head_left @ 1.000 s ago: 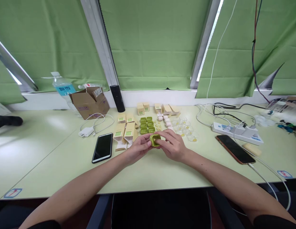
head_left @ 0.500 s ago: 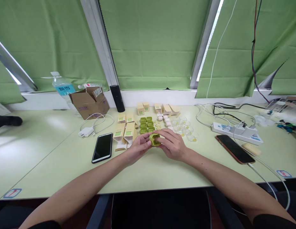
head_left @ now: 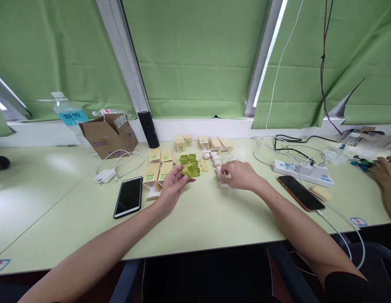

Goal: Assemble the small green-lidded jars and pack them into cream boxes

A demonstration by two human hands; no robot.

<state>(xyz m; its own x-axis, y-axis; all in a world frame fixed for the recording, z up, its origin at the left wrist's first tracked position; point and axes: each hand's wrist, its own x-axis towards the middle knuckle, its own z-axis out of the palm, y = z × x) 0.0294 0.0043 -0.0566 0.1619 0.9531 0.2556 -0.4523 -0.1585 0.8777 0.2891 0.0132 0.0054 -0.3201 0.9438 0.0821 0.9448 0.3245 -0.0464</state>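
Note:
My left hand [head_left: 173, 187] pinches a small olive-green square cup [head_left: 189, 170] and tilts it above the table. Just behind it stand similar green cups [head_left: 192, 157] in rows. My right hand [head_left: 241, 175] is at the near end of a row of small pale pink rounded pieces [head_left: 215, 160]. Its thumb and fingers are curled around a pale piece there, partly hidden by the fingers. Between the cups and the pink row lie tiny yellow pieces [head_left: 204, 166]. Clear plastic pieces [head_left: 233, 156] show behind my right hand, which covers most of them.
Cream cartons [head_left: 151, 173] lie left of the cups, others behind. A phone [head_left: 128, 197], charger [head_left: 105, 176], brown box [head_left: 110, 136] and black cylinder [head_left: 148, 129] are to the left. Rightward are a second phone [head_left: 301, 193], a power strip [head_left: 304, 172] and another person's hand [head_left: 386, 172].
My right hand has left the green cup and moved right to the pink pieces. My left hand has shifted left with the cup. Another person's hand has appeared at the right edge.

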